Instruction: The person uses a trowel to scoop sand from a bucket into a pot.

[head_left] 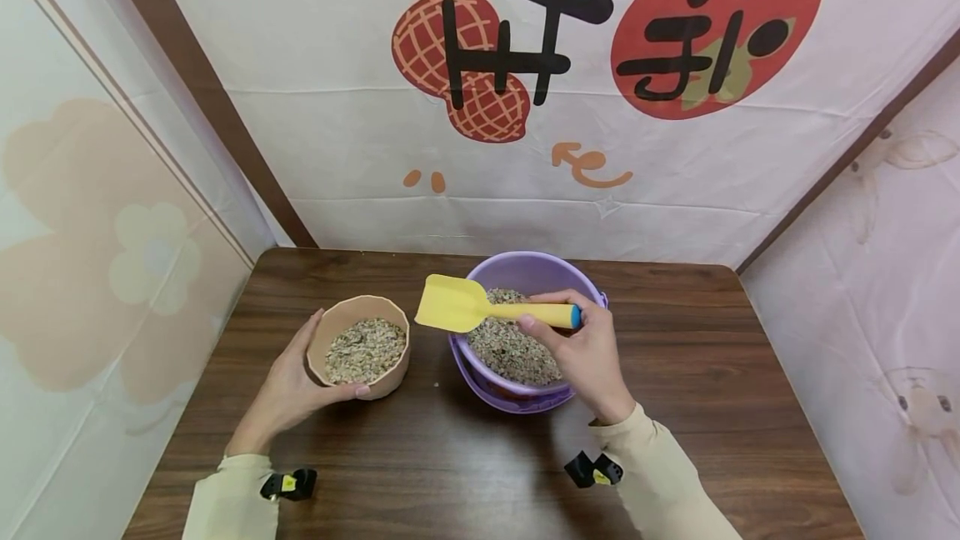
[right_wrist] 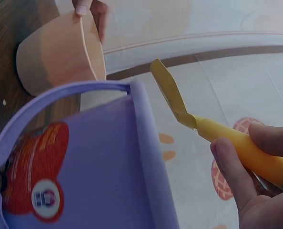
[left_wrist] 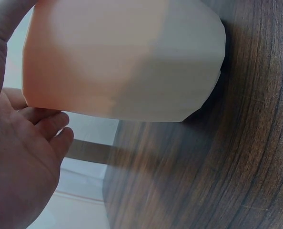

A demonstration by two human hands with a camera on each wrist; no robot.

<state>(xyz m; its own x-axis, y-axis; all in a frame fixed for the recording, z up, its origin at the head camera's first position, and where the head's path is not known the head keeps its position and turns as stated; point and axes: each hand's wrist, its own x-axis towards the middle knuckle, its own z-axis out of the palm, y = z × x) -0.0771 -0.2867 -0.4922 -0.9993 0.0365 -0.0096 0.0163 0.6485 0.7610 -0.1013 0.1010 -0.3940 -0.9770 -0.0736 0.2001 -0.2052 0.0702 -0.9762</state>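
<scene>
My left hand (head_left: 288, 390) holds a peach faceted pot (head_left: 392, 377), thumb at the near rim and fingers round the far left side. Pale, speckled grit (head_left: 365, 350) lies inside the pot. In the left wrist view the pot's wall (left_wrist: 127, 62) stands on the wood, with fingertips under its rim. My right hand (head_left: 592, 352) pinches the yellow handle of a toy shovel (head_left: 453, 304) between thumb and fingers. The shovel is above a purple bucket (head_left: 528, 265), its plain yellow blade pointing left past the rim. More grit (head_left: 513, 348) fills the bucket's lower part.
The bucket's purple handle (right_wrist: 65, 90) hangs down on the side towards me. Both containers stand on a dark wooden table (head_left: 420, 473). A printed white cloth (head_left: 337, 148) rises behind the table's back edge, with more cloth at either side.
</scene>
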